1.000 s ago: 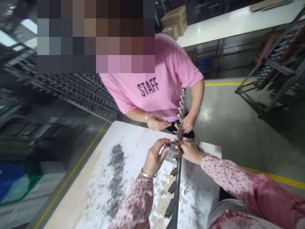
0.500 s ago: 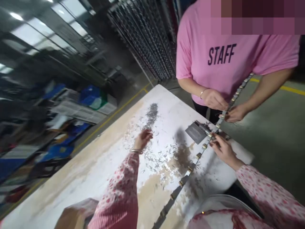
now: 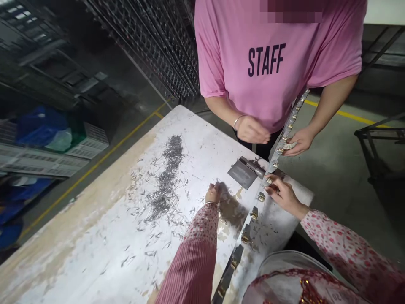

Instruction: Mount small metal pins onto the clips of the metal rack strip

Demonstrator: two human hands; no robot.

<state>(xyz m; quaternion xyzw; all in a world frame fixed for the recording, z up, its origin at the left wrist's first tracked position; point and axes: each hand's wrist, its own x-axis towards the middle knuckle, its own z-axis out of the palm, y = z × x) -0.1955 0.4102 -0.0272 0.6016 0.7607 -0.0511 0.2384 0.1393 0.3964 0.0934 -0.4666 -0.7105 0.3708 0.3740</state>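
Observation:
A long narrow metal bar (image 3: 228, 276) with brass-coloured fittings (image 3: 254, 213) spaced along it runs diagonally across the table corner towards the co-worker. My right hand (image 3: 284, 196) is at the bar's far part, thumb and fingers closed around a small fitting (image 3: 268, 180) on it. Left of the bar, over the table, is my left hand (image 3: 213, 193), its fingers pinched together. Something tiny may be between the fingertips; I cannot make it out. A heap of thin metal pins (image 3: 167, 177) lies on the table, with loose ones scattered around it.
A dark metal plate with a cylinder (image 3: 243, 172) sits near the table's (image 3: 104, 257) far edge. Across the corner, a co-worker in a pink shirt (image 3: 272, 84) has one hand (image 3: 300, 141) beside the bar and the other (image 3: 253, 130) near it. A fabric-covered round object (image 3: 284, 287) is close in front.
My left hand has come from the pin heap towards the bar. My right hand stays at the bar. The co-worker's braceleted hand has come away from the bar. The view has shifted.

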